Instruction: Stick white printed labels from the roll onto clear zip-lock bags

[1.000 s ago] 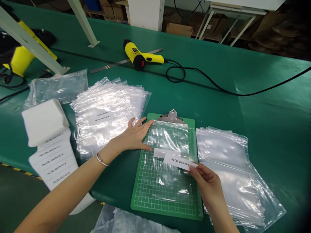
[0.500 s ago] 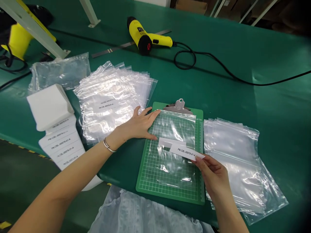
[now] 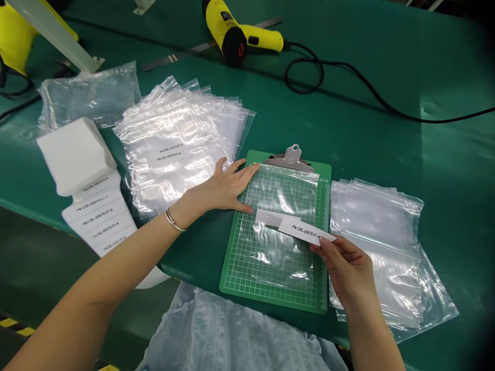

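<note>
The right hand [image 3: 348, 270] has its grip pinched on a white printed label [image 3: 305, 231], held over a zip bag [image 3: 282, 257] on a green clipboard [image 3: 270, 301] near the front edge of the bench [image 3: 386, 67]. The left hand [image 3: 224, 188] lies flat, fingers spread, against the bag's left edge.

The right hand's fingers [image 3: 335, 246] pinch a paper label strip [image 3: 303, 230], smooth and matt white with a printed black code. Just left of the fingers, a zip bag [image 3: 278, 263] of thin clear plastic film shows glossy, crinkled highlights. Beneath it, a green plastic clipboard [image 3: 324, 216] has a smooth, low-sheen face, topped by a clip [image 3: 291, 159] of polished metal. Just right of the fingers, a stack of zip bags [image 3: 379, 257] has the same shiny film. Well above the fingers, a heat gun [image 3: 228, 26] is glossy yellow plastic, a steel rule [image 3: 193, 51] looks dull, and the table [image 3: 406, 154] has a smooth, satin green covering.
</note>
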`<action>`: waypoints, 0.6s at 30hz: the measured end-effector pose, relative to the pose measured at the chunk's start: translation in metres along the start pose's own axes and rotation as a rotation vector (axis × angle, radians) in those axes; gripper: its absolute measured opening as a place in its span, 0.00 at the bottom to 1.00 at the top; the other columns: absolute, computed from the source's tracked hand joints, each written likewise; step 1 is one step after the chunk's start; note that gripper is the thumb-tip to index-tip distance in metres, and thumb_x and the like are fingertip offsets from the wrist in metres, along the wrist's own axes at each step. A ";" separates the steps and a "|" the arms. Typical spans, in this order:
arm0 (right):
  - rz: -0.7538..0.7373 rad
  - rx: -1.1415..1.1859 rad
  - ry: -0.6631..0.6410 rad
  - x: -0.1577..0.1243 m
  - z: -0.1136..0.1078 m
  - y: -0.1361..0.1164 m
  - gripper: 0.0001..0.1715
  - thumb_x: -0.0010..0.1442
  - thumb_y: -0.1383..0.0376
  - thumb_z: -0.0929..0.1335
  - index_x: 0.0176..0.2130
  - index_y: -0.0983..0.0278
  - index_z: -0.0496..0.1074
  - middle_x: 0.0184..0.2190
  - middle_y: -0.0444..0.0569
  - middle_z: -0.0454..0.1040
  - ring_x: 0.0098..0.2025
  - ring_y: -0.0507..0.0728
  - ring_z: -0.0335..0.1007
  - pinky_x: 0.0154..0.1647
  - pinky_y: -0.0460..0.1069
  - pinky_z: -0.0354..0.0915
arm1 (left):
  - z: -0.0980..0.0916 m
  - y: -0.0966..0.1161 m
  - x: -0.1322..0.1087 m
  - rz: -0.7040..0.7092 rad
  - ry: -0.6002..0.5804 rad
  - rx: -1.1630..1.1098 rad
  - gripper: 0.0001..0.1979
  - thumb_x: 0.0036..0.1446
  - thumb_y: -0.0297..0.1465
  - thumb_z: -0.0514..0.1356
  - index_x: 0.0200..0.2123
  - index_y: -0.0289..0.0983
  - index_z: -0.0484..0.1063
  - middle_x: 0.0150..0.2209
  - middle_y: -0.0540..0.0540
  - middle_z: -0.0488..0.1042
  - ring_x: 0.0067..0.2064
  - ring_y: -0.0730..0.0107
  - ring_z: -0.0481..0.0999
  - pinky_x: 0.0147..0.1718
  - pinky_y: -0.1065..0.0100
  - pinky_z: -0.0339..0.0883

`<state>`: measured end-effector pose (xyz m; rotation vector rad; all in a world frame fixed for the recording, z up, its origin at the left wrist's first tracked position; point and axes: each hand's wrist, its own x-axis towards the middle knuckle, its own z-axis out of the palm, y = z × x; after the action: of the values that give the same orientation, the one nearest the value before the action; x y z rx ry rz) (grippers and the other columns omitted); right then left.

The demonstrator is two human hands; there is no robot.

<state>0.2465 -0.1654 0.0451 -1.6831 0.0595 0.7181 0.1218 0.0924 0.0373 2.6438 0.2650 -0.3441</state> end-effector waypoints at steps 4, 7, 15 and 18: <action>0.011 -0.007 0.004 0.000 -0.001 -0.001 0.15 0.33 0.60 0.79 0.24 0.62 0.77 0.24 0.46 0.78 0.24 0.53 0.74 0.27 0.46 0.73 | -0.001 0.000 0.000 -0.004 -0.007 0.011 0.50 0.52 0.50 0.57 0.63 0.30 0.31 0.62 0.29 0.51 0.65 0.44 0.36 0.56 0.40 0.26; 0.020 -0.051 -0.021 0.001 0.002 -0.006 0.14 0.35 0.60 0.78 0.24 0.63 0.77 0.19 0.46 0.76 0.20 0.53 0.71 0.20 0.44 0.70 | -0.001 0.001 0.000 -0.006 -0.015 0.013 0.50 0.52 0.51 0.56 0.63 0.30 0.30 0.62 0.29 0.50 0.65 0.45 0.36 0.56 0.40 0.25; 0.075 -0.155 -0.187 0.012 0.024 -0.016 0.16 0.37 0.58 0.78 0.25 0.66 0.77 0.18 0.48 0.76 0.17 0.51 0.69 0.15 0.42 0.66 | 0.000 -0.001 0.001 -0.008 -0.020 0.012 0.50 0.52 0.51 0.55 0.63 0.31 0.29 0.62 0.30 0.50 0.65 0.46 0.35 0.56 0.41 0.26; 0.106 -0.202 -0.245 0.014 0.031 -0.014 0.16 0.39 0.57 0.77 0.25 0.66 0.77 0.18 0.48 0.76 0.17 0.50 0.69 0.15 0.42 0.66 | 0.001 -0.001 0.001 0.001 -0.006 0.012 0.50 0.52 0.51 0.55 0.63 0.31 0.30 0.63 0.30 0.49 0.65 0.46 0.36 0.56 0.41 0.27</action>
<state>0.2505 -0.1289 0.0484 -1.7802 -0.1007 1.0336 0.1221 0.0931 0.0352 2.6541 0.2601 -0.3536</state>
